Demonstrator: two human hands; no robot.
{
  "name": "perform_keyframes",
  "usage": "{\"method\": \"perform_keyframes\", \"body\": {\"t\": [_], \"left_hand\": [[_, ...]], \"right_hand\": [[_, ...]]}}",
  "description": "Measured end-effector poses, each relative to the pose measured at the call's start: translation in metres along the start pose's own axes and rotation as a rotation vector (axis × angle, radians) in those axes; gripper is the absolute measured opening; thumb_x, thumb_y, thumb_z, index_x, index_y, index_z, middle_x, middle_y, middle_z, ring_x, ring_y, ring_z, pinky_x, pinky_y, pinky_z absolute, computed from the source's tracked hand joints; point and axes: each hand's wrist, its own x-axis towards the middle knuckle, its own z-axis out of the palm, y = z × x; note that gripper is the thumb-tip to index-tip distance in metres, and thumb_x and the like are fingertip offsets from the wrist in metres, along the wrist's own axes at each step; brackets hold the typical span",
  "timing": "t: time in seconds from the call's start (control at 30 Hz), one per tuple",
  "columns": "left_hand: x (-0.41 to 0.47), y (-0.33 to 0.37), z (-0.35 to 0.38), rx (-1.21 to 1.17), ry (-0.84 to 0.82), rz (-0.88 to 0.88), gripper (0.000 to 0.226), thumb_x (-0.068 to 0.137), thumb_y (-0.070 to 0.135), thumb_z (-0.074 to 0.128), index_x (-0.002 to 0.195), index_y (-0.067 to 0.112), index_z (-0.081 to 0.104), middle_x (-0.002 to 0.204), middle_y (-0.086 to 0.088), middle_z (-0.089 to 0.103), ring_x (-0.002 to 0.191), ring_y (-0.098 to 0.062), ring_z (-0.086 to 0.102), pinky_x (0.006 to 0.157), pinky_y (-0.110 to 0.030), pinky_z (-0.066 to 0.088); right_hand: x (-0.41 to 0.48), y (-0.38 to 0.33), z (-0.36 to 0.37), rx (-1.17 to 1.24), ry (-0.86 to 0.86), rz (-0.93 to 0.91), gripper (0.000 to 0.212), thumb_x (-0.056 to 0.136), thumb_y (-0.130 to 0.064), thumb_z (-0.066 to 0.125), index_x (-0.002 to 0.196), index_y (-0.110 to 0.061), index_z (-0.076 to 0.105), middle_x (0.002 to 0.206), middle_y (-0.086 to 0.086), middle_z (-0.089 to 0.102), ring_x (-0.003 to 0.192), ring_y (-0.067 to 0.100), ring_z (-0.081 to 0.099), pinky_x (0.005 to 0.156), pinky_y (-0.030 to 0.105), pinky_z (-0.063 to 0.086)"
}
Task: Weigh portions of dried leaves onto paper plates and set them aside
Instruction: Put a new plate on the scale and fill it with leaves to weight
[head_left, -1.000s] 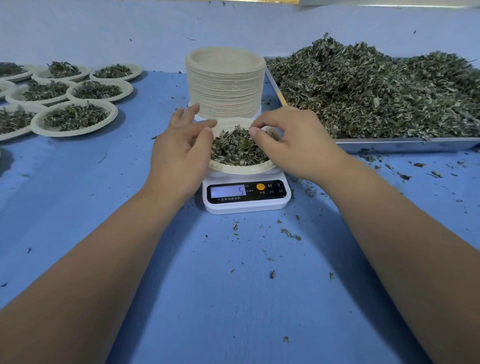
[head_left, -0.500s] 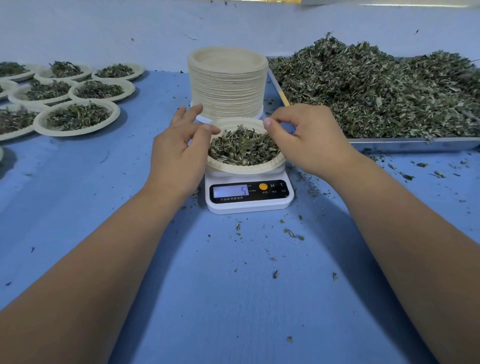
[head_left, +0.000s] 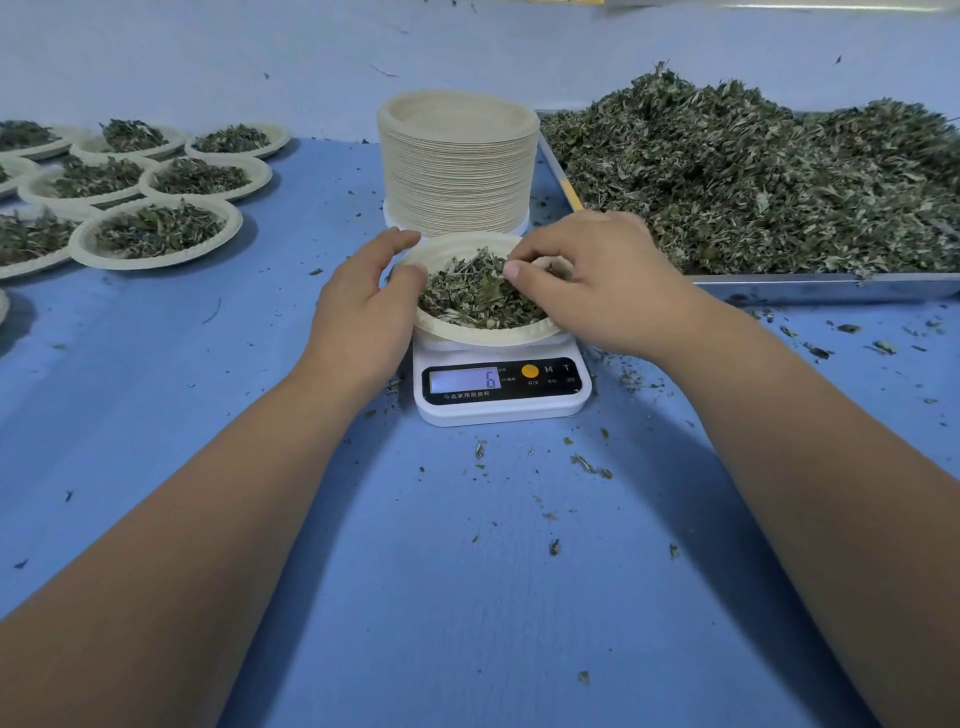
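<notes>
The left hand (head_left: 363, 312) rests with loose fingers against the plate (head_left: 488, 336) on the scale (head_left: 501, 408). The right hand (head_left: 597, 280) curls its fingers over the leaves (head_left: 475, 297); whether they pinch any, I cannot tell.

This looks like a small hand-packing station for dried herbs or tea rather than a home kitchen. A long surface (head_left: 467, 597) under blue cloth carries a big metal tray (head_left: 831, 287) heaped with loose dried leaves (head_left: 753, 182), and crumbs of leaf lie scattered across the cloth. Beside the tray stands a tall stack of paper plates (head_left: 457, 171) with a digital scale (head_left: 501, 395) in front of it, and off to the left many filled plates (head_left: 156, 264) sit laid out in close rows.
</notes>
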Motion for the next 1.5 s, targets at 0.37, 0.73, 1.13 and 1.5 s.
{"method": "perform_keyframes", "body": {"t": [0.37, 0.73, 1.13, 1.5], "left_hand": [[0.007, -0.004, 0.003, -0.011, 0.078, -0.032, 0.037, 0.104, 0.029, 0.045, 0.136, 0.031, 0.063, 0.121, 0.023, 0.058, 0.109, 0.007, 0.051, 0.081, -0.002, 0.032], [0.008, -0.007, 0.001, -0.008, 0.099, -0.031, 0.037, 0.102, 0.028, 0.044, 0.133, 0.033, 0.065, 0.103, 0.037, 0.052, 0.084, 0.040, 0.039, 0.076, -0.001, 0.032], [0.007, -0.005, 0.001, -0.037, 0.091, -0.047, 0.036, 0.103, 0.027, 0.043, 0.131, 0.031, 0.065, 0.107, 0.032, 0.055, 0.103, 0.016, 0.050, 0.084, -0.010, 0.036], [0.011, -0.010, 0.002, -0.067, 0.117, -0.037, 0.033, 0.101, 0.025, 0.044, 0.122, 0.033, 0.067, 0.104, 0.031, 0.058, 0.084, 0.034, 0.046, 0.070, 0.000, 0.035]], "right_hand": [[-0.010, 0.070, -0.001, -0.335, -0.165, 0.515, 0.061, 0.103, -0.062, 0.020, 0.092, -0.016, 0.058, 0.087, 0.009, 0.058, 0.084, 0.031, 0.054, 0.080, 0.045, 0.048], [-0.005, 0.070, 0.002, -0.304, 0.051, 0.341, 0.055, 0.104, -0.056, 0.031, 0.087, -0.012, 0.059, 0.088, 0.012, 0.058, 0.096, 0.038, 0.054, 0.071, 0.041, 0.044], [-0.004, 0.066, 0.005, -0.293, -0.018, 0.318, 0.061, 0.104, -0.052, 0.038, 0.057, -0.013, 0.043, 0.054, 0.010, 0.047, 0.052, 0.027, 0.045, 0.048, 0.028, 0.023], [-0.001, 0.070, 0.012, -0.223, 0.177, 0.353, 0.055, 0.107, -0.044, 0.035, 0.061, -0.014, 0.040, 0.056, 0.007, 0.046, 0.054, 0.030, 0.045, 0.048, 0.031, 0.022]]}}
